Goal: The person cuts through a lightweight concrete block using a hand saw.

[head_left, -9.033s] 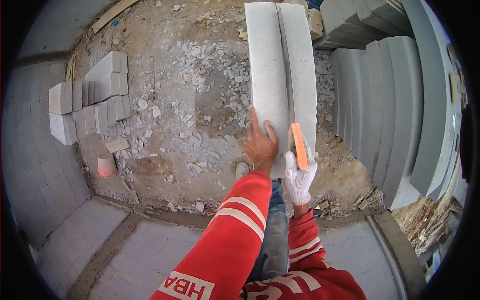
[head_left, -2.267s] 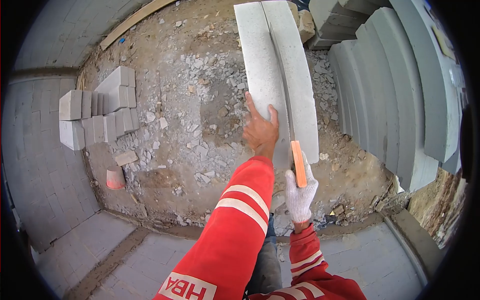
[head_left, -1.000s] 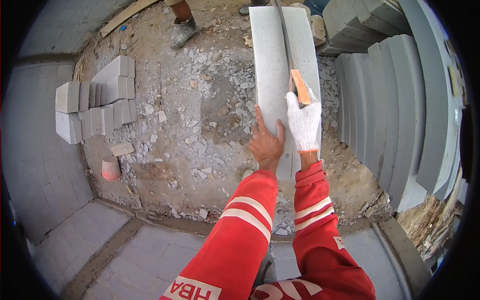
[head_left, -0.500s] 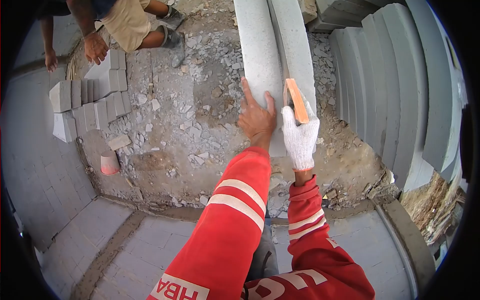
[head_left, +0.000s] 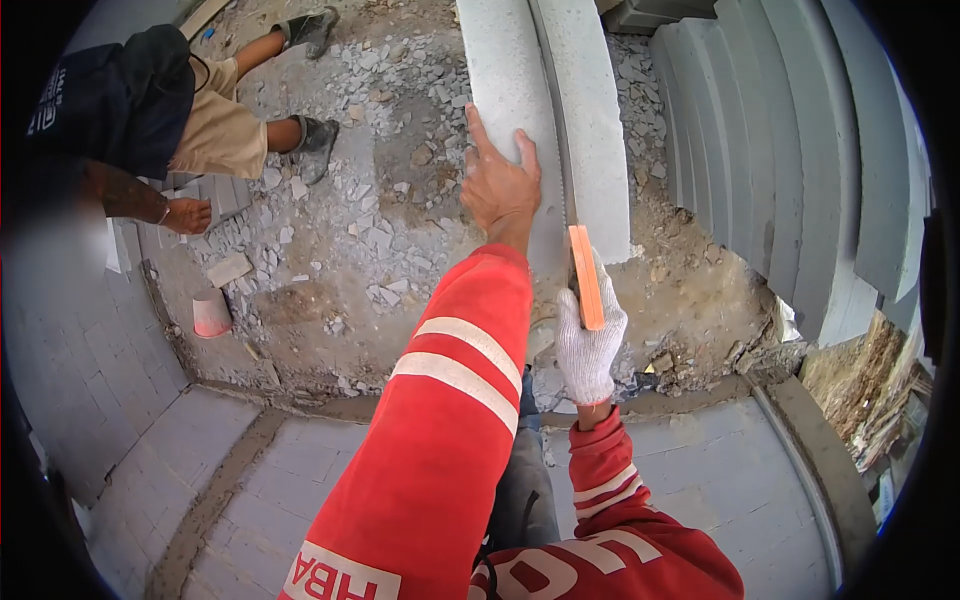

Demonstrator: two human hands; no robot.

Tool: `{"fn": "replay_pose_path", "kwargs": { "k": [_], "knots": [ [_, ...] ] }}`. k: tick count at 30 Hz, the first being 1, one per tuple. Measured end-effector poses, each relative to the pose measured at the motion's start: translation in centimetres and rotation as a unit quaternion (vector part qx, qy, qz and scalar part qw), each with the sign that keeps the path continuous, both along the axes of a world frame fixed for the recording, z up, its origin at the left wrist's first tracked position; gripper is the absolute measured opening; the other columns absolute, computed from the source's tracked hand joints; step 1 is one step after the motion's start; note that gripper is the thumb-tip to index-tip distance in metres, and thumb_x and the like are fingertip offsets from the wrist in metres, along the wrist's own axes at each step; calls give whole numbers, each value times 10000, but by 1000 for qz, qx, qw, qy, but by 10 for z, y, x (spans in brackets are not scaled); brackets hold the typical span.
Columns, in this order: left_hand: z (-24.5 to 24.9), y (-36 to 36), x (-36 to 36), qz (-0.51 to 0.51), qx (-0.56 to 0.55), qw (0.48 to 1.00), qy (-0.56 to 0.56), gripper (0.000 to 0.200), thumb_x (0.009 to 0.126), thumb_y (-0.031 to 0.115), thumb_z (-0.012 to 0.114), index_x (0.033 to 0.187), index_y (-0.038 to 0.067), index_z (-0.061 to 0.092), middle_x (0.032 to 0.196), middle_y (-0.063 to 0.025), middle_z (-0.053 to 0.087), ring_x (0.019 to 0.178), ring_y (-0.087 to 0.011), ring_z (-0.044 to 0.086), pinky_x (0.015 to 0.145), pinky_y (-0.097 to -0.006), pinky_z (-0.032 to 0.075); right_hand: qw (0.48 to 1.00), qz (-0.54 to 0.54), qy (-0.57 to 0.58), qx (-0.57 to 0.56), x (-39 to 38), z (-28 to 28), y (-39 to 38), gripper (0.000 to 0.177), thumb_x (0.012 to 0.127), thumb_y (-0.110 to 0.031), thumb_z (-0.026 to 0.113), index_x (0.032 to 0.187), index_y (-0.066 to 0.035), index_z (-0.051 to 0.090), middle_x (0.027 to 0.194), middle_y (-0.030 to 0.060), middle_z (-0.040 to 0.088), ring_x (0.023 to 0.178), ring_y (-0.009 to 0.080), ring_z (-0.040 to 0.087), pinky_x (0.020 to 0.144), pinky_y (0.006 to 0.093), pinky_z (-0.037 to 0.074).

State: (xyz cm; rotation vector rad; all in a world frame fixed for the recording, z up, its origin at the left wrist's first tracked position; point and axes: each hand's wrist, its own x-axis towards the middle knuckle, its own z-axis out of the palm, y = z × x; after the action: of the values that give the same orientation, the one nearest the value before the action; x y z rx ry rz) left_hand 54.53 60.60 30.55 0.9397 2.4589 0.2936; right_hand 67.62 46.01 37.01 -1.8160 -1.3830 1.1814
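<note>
In the head view my bare left hand (head_left: 500,185) lies on a long pale grey concrete block (head_left: 510,60), fingers spread and pressing its top. My right hand (head_left: 592,350), in a white knitted glove, grips the orange handle of a handsaw (head_left: 587,280) at the block's near end. The saw's thin blade, seen edge-on, lines up with a long dark slit. That slit separates the left part of the block from a narrower strip (head_left: 595,150) on the right. How deep the blade sits is hidden.
Grey blocks (head_left: 790,150) stand stacked at the right. On the left another person (head_left: 150,100) bends with a hand (head_left: 187,215) by cut block pieces. A pinkish-white bucket (head_left: 211,313) stands on rubble-strewn ground. Grey block walls (head_left: 90,350) border the space.
My right hand has drawn the handsaw back toward my body. My left hand stays flat on the block. The other person now shows more fully, bending at the left.
</note>
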Motion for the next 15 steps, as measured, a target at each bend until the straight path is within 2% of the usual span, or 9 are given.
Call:
{"fn": "replay_pose_path", "kwargs": {
  "k": [2, 4, 5, 6, 9, 11, 12, 14, 15],
  "knots": [
    [-9, -2, 0, -4, 27, 999, 21, 778, 974, 506, 531, 1636, 221, 241, 1124, -269, 701, 942, -450, 718, 850, -557, 554, 999, -13, 35, -1, 9, -3, -12, 564, 884, -35, 681, 1429, 23, 550, 1169, 196, 717, 744, 285, 639, 770, 316, 553],
    [-13, -2, 1, -19, 59, 997, 43, 784, 970, 499, 536, 1640, 228, 233, 1094, -270, 701, 908, -444, 724, 826, -557, 558, 1000, -21, 16, 4, 12, 4, -50, 581, 872, -33, 684, 1435, 15, 547, 1212, 183, 719, 839, 297, 708, 826, 315, 564],
    [-12, -3, 1, -16, 61, 997, 44, 786, 967, 497, 540, 1639, 227, 236, 1098, -269, 701, 911, -444, 723, 836, -554, 555, 1000, -7, -17, 19, 18, -2, -86, 584, 864, -31, 676, 1433, 7, 551, 1247, 172, 717, 961, 291, 748, 865, 320, 571],
    [-11, -3, 1, -9, 63, 997, 45, 788, 963, 495, 544, 1639, 226, 240, 1101, -268, 701, 913, -444, 721, 846, -551, 552, 996, 17, -66, 49, 27, -8, -117, 572, 859, -35, 674, 1417, 7, 561, 1262, 164, 716, 1017, 284, 754, 874, 329, 579],
    [-7, -3, 2, -4, 54, 998, 38, 830, 935, 518, 578, 1637, 225, 245, 1104, -262, 703, 924, -436, 719, 863, -534, 549, 997, 12, -61, 40, 23, 2, -106, 550, 865, -45, 681, 1401, 10, 569, 1190, 180, 728, 947, 301, 755, 825, 345, 585],
    [-3, -1, 0, -9, 63, 998, 26, 860, 913, 553, 597, 1627, 209, 262, 1116, -263, 706, 968, -447, 709, 889, -545, 537, 999, -6, -12, 39, 6, 2, -33, 540, 875, -46, 683, 1399, 12, 567, 1110, 201, 726, 887, 321, 748, 779, 371, 582],
    [-3, -3, 0, -7, 67, 998, 14, 891, 892, 589, 615, 1617, 193, 280, 1128, -264, 710, 1011, -458, 699, 915, -557, 526, 997, -3, -19, 78, 2, -9, -17, 532, 884, -52, 681, 1399, 12, 565, 1082, 209, 719, 861, 326, 741, 758, 373, 576],
    [-8, 2, -2, -12, 83, 996, 27, 917, 874, 605, 632, 1616, 192, 283, 1129, -264, 709, 1016, -459, 698, 916, -555, 526, 992, -2, -25, 120, 1, -17, -12, 523, 894, -57, 680, 1400, 11, 564, 1054, 217, 712, 836, 331, 734, 736, 375, 570],
    [-10, -4, -1, -9, 91, 995, 37, 944, 856, 621, 649, 1614, 191, 287, 1131, -264, 709, 1020, -460, 697, 917, -553, 525, 997, -3, 3, 81, 5, -12, -21, 517, 902, -58, 678, 1402, 13, 563, 1075, 215, 717, 845, 326, 739, 745, 367, 572]
  ]
}}
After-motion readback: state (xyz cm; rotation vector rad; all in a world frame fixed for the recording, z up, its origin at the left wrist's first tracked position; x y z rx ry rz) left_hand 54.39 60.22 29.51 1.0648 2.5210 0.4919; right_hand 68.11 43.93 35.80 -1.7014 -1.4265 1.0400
